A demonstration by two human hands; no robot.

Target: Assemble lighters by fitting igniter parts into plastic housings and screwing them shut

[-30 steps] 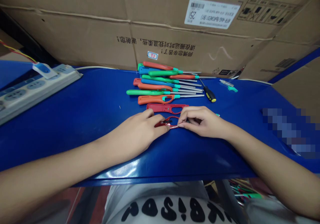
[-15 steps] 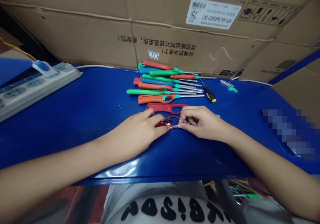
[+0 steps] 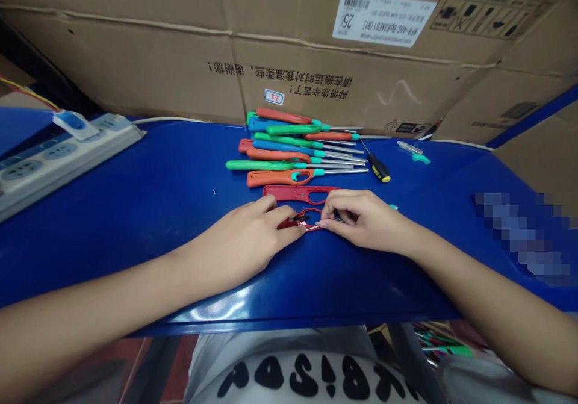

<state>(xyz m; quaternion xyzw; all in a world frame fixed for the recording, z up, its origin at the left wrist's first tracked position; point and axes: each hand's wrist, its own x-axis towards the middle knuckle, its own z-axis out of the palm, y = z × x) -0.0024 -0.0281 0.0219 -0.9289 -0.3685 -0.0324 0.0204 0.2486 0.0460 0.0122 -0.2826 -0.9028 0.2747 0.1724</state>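
Note:
A red lighter casing half lies on the blue table with small dark and metal parts inside it. My left hand is closed on its left end, thumb and fingertips pressed at the inner parts. At the right side of the casing, my right hand is in a pinch. A thin pale strand, apparently a wire, runs between the two thumbs along the casing's near edge. My fingers hide much of the casing and its right end. Just beyond it lies another red casing half, hollow side up.
Several long-nosed lighters in orange, green and blue are piled behind. Beside them are a black-and-yellow screwdriver and a teal plastic piece. A power strip sits at the left. A large cardboard box walls the back.
The view has shifted slightly. My hands keep nearly the same hold, and the pale strand now lies closer along the casing's near edge.

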